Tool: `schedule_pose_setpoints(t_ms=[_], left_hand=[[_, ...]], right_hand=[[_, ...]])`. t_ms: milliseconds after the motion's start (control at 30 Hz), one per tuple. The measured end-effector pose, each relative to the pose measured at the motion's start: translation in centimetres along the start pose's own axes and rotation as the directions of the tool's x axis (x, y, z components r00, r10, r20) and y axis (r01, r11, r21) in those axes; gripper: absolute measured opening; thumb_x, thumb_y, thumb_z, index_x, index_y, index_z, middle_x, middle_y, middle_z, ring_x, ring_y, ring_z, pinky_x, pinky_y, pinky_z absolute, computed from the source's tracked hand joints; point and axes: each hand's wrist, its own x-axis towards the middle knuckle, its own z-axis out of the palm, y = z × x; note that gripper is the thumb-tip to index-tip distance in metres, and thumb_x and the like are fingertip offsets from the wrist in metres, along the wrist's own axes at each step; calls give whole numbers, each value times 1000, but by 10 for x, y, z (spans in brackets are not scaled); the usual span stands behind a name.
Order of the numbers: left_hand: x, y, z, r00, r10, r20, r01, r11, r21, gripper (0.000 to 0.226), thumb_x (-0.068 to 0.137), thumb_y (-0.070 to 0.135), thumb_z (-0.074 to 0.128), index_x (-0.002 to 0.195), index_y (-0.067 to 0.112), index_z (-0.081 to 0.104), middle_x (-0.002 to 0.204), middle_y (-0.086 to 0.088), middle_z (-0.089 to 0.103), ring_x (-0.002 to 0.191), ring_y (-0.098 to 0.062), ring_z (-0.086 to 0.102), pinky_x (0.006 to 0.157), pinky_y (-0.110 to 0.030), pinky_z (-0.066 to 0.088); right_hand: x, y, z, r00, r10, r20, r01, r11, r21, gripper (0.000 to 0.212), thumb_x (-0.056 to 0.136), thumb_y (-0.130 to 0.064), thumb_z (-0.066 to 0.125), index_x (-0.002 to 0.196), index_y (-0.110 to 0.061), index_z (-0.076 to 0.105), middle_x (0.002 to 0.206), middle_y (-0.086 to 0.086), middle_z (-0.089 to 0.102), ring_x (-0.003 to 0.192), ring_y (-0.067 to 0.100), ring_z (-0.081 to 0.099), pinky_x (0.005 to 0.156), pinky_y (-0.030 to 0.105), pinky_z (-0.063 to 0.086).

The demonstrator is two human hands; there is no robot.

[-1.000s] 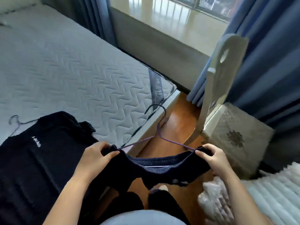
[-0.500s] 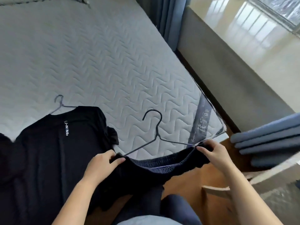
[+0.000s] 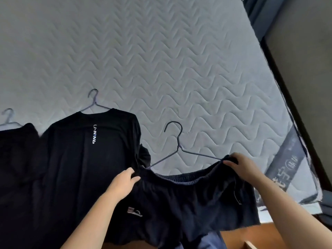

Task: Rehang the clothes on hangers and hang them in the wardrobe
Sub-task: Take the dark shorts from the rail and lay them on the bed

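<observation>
Shorts (image 3: 188, 200), dark navy, held spread over mattress (image 3: 161, 60) edge, waistband threaded on wire hanger (image 3: 177, 141). Left hand (image 3: 124, 182) clamped on left waistband corner, right hand (image 3: 241, 167) pinched on right corner. Black tee (image 3: 86, 159) laid flat on own hanger alongside.

"LI-NING" in white, running vertically, on black T-shirt (image 3: 80, 168) just below collar. Large pale characters on dark band (image 3: 283, 166) at right edge of mattress (image 3: 161, 60), too blurred to read. Small patch on dark shorts (image 3: 188, 200) illegible.
</observation>
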Motion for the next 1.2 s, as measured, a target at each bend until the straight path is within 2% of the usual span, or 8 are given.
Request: schedule_pose_setpoints(t_ms=[100,167,400,567,833,967,1100,1200], left_hand=[[47,-3,2,998,-43,-48,40,998,-53,27,92,31,50,109,10,53,114,-7,59,103,-22,55,87,-30,43],[77,-2,0,995,-61,-75,53,994,-98,32,91,30,52,115,9,54,123,-8,58,113,-24,53,92,-31,41],[174,35,-16,963,-70,-260,-9,957,-290,26,88,23,57,104,3,59,105,-9,60,95,-22,52,79,-27,34],[241,65,-47,918,-50,-393,-88,941,-326,30,88,26,57,109,4,59,111,-11,61,99,-24,53,84,-31,38],[331,83,-51,899,-120,-421,29,976,-215,38,87,40,53,110,9,57,117,-12,61,106,-32,55,91,-42,44],[341,71,-44,886,-127,-446,-29,945,-326,37,85,39,58,107,10,59,114,-10,62,106,-29,55,94,-43,44],[342,68,-46,911,-126,-393,-24,935,-354,35,84,41,59,104,13,60,112,-7,63,103,-27,56,93,-43,45],[337,79,-52,911,-119,-396,78,990,-117,38,88,44,51,112,14,53,120,-6,59,110,-29,54,93,-41,43]], right_hand=[[52,0,11,990,-25,139,41,993,-114,26,91,-23,53,109,-5,59,115,15,58,108,29,53,79,29,33],[83,-3,14,987,-26,160,47,991,-126,19,92,-17,51,104,-4,58,115,17,60,108,29,54,73,27,29],[178,-21,-1,998,-68,9,69,994,-90,11,91,-13,52,84,-5,52,105,22,61,101,32,55,68,29,26],[244,-45,-25,985,-113,-129,107,993,-51,19,91,-14,52,100,2,59,109,23,61,104,34,55,70,27,26],[322,-48,-22,987,-19,-159,21,1000,13,29,91,-24,53,113,-5,55,116,19,60,108,33,54,77,29,33],[328,-39,-17,980,-15,-198,46,987,151,27,87,-26,59,107,-7,59,96,7,57,93,23,52,77,26,33],[330,-35,-17,981,-19,-191,57,979,196,16,85,-27,62,92,-14,57,91,4,57,89,21,52,75,26,34],[326,-36,-16,984,4,-180,32,980,197,29,87,-29,60,106,-9,56,97,5,55,94,24,52,80,29,37]])
